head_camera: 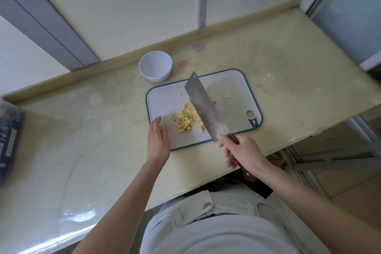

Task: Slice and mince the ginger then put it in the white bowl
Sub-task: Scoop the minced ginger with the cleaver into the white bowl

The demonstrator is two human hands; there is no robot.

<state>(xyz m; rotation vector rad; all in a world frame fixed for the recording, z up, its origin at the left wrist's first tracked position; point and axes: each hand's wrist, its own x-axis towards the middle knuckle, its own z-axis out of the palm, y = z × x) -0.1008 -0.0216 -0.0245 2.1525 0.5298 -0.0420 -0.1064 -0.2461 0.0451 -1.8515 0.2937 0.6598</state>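
Right hand [245,154]: curled round the brown wooden handle [248,175] of the cleaver [204,109], forefinger reaching to the heel of the blade.
Left hand [158,140]: fingers straight and close together, holding nothing, laid at the near left corner of the cutting board [226,88], just left of the ginger.
Cleaver: broad steel blade slanting across the right side of the ginger pile, tip pointing away toward the bowl; no maker's mark legible.
Ginger [186,119]: pale yellow diced pile on the near half of the board, partly hidden by the blade; one stray bit [226,96] further right.
Cutting board: white, dark green rim, hanging hole at the near right corner.
White bowl [155,66]: upright on the counter [103,130], just beyond the board's far left corner.
Counter: pale yellow; pink and purple marks [199,47] beyond the board, too blurred to read.
Blue packet [8,140]: at the left edge, white print blurred and unreadable.
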